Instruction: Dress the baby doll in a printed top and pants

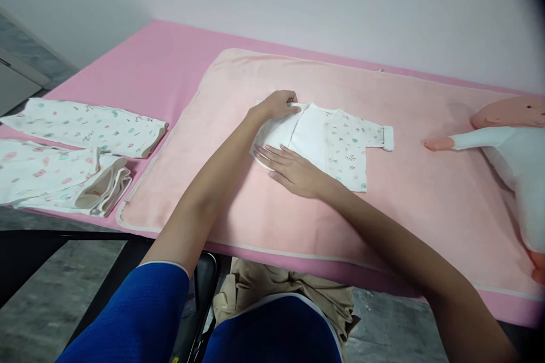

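Note:
A white baby shirt (347,150) with small printed motifs lies open on a pale pink mat, showing its plain white inside (314,136) toward the left. Its right sleeve sticks out with a folded-back cuff (388,138). At the upper left edge of the shirt, my left hand (279,105) has its fingers bent and closed on the fabric. My right hand (298,173) lies flat on the shirt's lower left part, fingers stretched out. The shirt's left sleeve is not visible, and my forearm and hands cover part of that side.
The pink mat (170,193) lies on a darker pink table cover (157,62). Folded printed baby clothes (97,125) sit at the left edge. On the right, a baby doll (528,164) in white clothing lies with one arm toward the shirt. A white wall stands behind.

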`<state>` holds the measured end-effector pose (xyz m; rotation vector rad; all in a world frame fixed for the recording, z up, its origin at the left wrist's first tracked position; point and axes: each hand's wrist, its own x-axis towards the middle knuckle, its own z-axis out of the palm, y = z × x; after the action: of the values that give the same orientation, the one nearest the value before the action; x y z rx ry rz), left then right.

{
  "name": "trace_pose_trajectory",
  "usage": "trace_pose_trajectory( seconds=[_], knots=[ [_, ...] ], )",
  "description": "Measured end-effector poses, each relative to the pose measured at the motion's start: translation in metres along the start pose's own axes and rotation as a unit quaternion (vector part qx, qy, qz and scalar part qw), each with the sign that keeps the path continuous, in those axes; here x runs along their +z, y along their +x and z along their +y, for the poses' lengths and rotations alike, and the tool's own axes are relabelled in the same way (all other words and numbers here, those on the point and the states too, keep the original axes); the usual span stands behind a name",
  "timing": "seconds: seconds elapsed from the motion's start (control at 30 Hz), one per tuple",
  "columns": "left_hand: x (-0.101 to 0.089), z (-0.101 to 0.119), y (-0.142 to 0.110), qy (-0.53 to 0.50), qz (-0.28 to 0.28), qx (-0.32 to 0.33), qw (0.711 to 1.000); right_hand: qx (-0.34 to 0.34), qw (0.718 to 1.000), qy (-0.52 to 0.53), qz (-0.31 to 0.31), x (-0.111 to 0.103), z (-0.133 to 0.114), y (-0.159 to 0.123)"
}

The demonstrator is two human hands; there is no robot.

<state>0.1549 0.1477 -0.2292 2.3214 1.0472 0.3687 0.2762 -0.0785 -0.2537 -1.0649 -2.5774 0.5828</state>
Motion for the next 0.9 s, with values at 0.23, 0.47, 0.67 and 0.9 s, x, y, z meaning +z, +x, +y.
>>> trace_pose_trajectory(
  seconds=[0.23, 0.47, 0.67, 0.9],
  knots=[
    [0.016, 0.025, -0.011, 0.076, 0.031, 0.056, 0.995, 0.076, 0.993, 0.013, 0.094, -0.028, -0.037, -0.047],
    [0.039, 0.036, -0.027, 0.113, 0.056, 0.092, 0.988, 0.31, 0.941, -0.093, 0.102, -0.051, -0.027, -0.102],
    [0.06, 0.078, -0.016, 0.077, 0.052, 0.096, 0.991, 0.299, 0.947, -0.102, 0.052, -0.045, -0.009, -0.114],
    [0.068, 0.119, 0.019, 0.069, -0.079, -0.058, 0.993, 0.295, 0.953, -0.061, -0.026, -0.077, -0.007, -0.118]
  ],
)
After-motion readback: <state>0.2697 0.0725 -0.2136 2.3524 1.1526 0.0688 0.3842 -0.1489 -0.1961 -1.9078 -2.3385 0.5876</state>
